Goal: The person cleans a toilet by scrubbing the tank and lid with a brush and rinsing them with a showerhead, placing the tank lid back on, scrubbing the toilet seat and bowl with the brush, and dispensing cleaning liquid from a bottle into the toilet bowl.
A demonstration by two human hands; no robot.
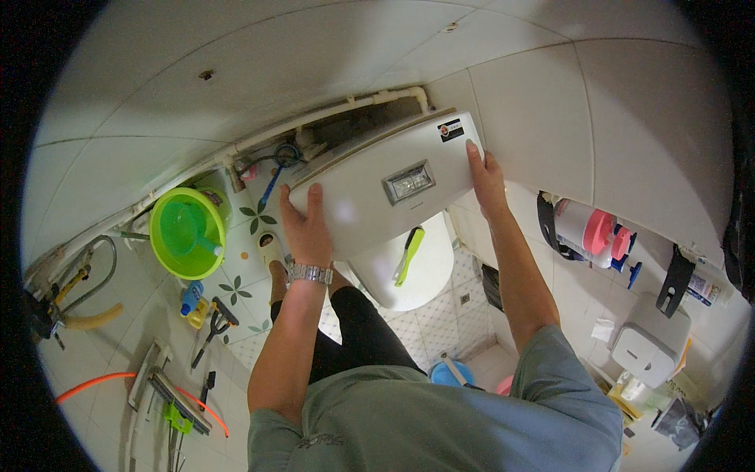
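Observation:
My left hand [308, 227], with a metal watch at the wrist, grips the left end of the white toilet tank lid [365, 203]. At the lid's right end is my right hand [487, 180], its thumb on top and its fingers at the edge. The lid is tilted and has a silver flush button [408, 182] in its middle and a sticker in one corner. Whether the lid is apart from the tank, I cannot tell. On the closed white toilet seat cover [433, 265] below lies a green-handled brush [409, 256].
A lime green bucket [187, 272] holding a green dipper stands at the left, near bottles [191, 298] and a small squeegee [214, 330]. White pipes [330, 110] run along the wall behind the tank. Pump bottles [596, 233] sit on the right wall; a blue basin [452, 373] is below.

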